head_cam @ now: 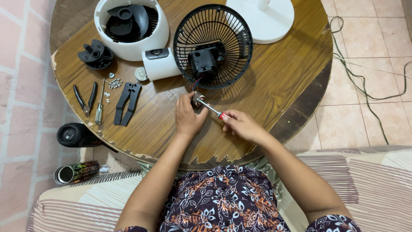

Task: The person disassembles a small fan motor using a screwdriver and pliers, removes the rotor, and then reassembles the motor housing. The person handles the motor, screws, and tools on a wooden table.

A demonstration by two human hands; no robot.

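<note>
A small metal part (198, 98) is pinched in the closed fingers of the left hand (187, 117), right at the fingertips, and a red-handled screwdriver (211, 108) is gripped shut in the right hand (240, 124), its handle end tucked between thumb and fingers. The screwdriver's shaft is laid slanting up and to the left, and its tip is met by the small part, so the two hands are joined by the tool over the round wooden table (274, 86). Thin coloured wires (196, 83) are seen running from just above the part up to the black motor (204, 60), which is seated in the middle of the black fan grille (234, 25).

Just left of the grille a white housing piece (161, 64) with a black oval plate is laid on its side, and a small round disc (140, 74) is set beside it. Behind, a white bowl-shaped fan shell (128, 49) is stood open, with a black fan blade (128, 21) held inside it. A black round fitting (95, 54) is placed by the shell.

On the table's left, pliers (84, 99), a slim screwdriver (99, 109), a black folded bracket (127, 103) and a scatter of screws (114, 83) are laid out. A dark speaker (75, 135) and a dark patterned can (77, 172) lying on its side are spotted below the table edge.
</note>
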